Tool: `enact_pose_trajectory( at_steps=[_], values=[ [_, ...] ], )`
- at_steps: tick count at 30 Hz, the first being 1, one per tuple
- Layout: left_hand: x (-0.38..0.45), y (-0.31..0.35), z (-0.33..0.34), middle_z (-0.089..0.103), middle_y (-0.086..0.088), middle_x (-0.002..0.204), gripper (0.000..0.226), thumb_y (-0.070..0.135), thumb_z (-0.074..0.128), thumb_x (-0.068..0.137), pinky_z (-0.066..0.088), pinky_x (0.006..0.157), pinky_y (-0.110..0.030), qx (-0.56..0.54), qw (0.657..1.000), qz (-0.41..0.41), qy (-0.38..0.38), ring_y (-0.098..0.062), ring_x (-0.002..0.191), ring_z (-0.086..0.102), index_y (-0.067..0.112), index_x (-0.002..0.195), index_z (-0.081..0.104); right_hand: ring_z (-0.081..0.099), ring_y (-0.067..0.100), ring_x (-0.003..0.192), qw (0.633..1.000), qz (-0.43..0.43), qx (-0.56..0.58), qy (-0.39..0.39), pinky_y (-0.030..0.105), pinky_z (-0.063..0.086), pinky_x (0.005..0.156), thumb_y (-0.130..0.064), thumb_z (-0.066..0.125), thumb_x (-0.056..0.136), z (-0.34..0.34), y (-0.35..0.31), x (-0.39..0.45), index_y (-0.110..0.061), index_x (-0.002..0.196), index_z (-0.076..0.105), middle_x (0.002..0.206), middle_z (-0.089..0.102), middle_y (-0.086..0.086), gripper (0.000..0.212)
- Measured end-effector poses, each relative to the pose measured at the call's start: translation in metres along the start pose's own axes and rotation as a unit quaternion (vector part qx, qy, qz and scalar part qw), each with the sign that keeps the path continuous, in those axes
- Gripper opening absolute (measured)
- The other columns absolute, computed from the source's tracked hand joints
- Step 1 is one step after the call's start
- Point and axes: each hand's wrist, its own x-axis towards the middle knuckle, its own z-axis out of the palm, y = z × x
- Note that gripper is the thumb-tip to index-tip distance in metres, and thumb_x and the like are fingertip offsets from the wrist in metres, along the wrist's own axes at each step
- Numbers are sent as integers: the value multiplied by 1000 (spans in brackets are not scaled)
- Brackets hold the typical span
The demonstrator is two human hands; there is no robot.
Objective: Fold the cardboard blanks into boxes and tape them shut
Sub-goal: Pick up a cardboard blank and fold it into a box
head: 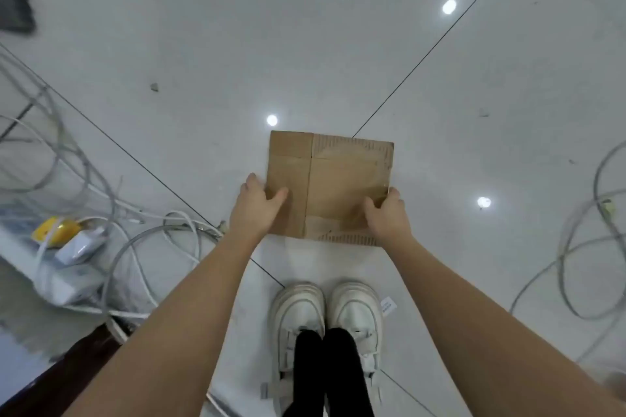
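You held the flat cardboard blank (330, 186) out over the tiled floor (305, 44), just ahead of your white shoes (327, 322). Your left hand (257, 205) pinched its left edge, thumb on top, and your right hand (386, 215) gripped the right edge likewise. A tangle of white cables (111, 213) and a power strip (64, 278) lay to your left, more cable (582, 247) on your right, well apart from the blank.

Flat cardboard blank (330, 186) between both hands
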Motion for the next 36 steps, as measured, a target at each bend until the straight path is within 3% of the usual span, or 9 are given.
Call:
enact_pose_trajectory(
  at_steps=[4,8,12,17,22,27,36],
  values=[
    [10,-1,4,44,-14,133,77,48,63,84,41,100,-44,-54,998,-12,-14,-30,120,49,6,141,32,50,32,113,999,19,29,0,41,44,91,-35,50,95,0,-6,10,-4,139,30,133,38,13,58],
    [7,0,6,44,-10,128,82,53,71,74,43,99,-46,-62,998,-26,-14,-27,118,49,12,137,38,50,31,119,998,29,59,-3,47,45,98,-38,58,90,-2,-9,12,-5,140,30,134,45,13,66],
    [-10,4,0,39,-7,123,79,50,76,71,46,94,-40,-80,996,-47,-12,-25,109,52,10,129,41,50,30,119,998,19,51,-19,46,45,98,-41,63,87,-10,-11,-2,-5,138,30,134,45,12,71],
    [-48,23,-22,48,-4,119,74,35,81,70,42,81,-28,-162,985,-55,-25,-17,101,51,4,122,37,49,27,120,999,11,40,-28,46,45,98,-45,73,78,-33,-19,-41,-6,135,32,132,45,10,80],
    [-99,56,-55,49,-4,126,88,30,81,71,42,90,-29,-191,981,-18,-16,-18,112,50,5,135,27,49,27,119,999,3,32,-22,46,47,97,-46,77,74,-73,-39,-91,-6,133,33,131,45,10,84],
    [-167,87,-87,47,-11,131,94,43,81,67,45,97,-46,-145,989,-12,33,-29,117,51,11,139,28,47,28,121,1000,-1,4,2,47,47,96,-47,77,72,-119,-65,-160,-4,134,32,131,43,12,88],
    [-317,136,-162,39,-19,130,87,44,76,73,44,91,-47,-73,994,-60,63,-38,114,49,6,134,27,47,30,120,998,4,-63,-2,46,45,96,-42,73,77,-205,-107,-308,-2,131,32,130,43,14,79]
  ],
)
